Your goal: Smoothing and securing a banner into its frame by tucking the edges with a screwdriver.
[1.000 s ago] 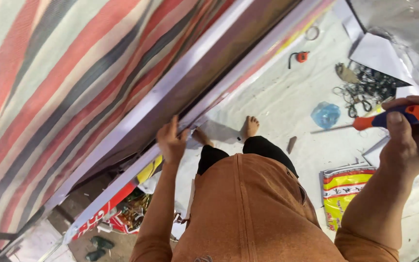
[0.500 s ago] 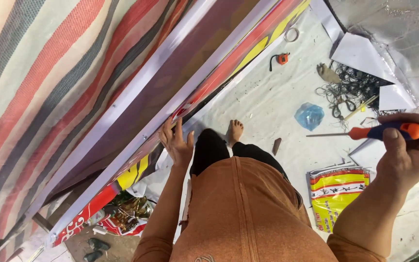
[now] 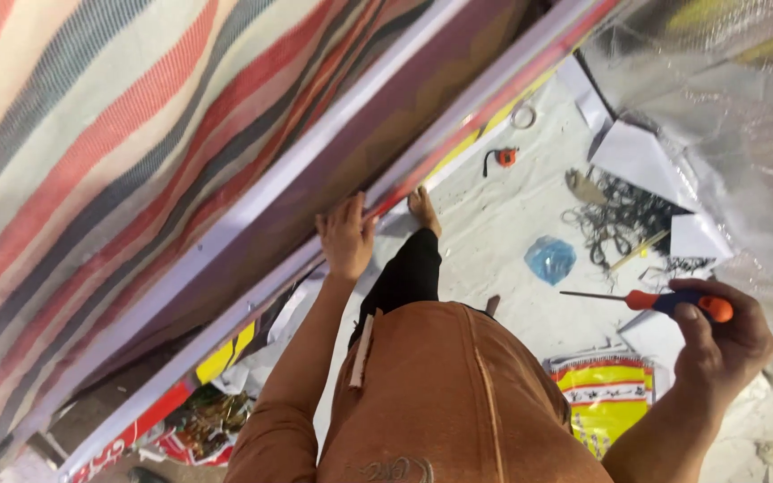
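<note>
My left hand (image 3: 346, 237) rests with spread fingers on the edge of a long white frame rail (image 3: 252, 192) that runs diagonally under a striped red, grey and cream fabric (image 3: 91, 134). My right hand (image 3: 726, 335) is closed on a screwdriver (image 3: 646, 300) with an orange and blue handle, its thin shaft pointing left, held well clear of the rail. I stand in an orange garment (image 3: 440, 394) and dark trousers, with one bare foot (image 3: 422, 207) on the white floor sheet (image 3: 494, 233) near the rail.
On the sheet lie a small orange tape measure (image 3: 505, 156), a tape roll (image 3: 522, 116), a blue plastic bag (image 3: 549, 259), a tangle of dark wire (image 3: 624, 219), white paper pieces (image 3: 637, 152) and a yellow printed sack (image 3: 606, 394). Silver foil sheeting (image 3: 744, 134) hangs at right.
The view has swung, so the rail and floor items sit further left and lower in frame. My right hand with the screwdriver has dropped lower; my left hand stays on the rail.
</note>
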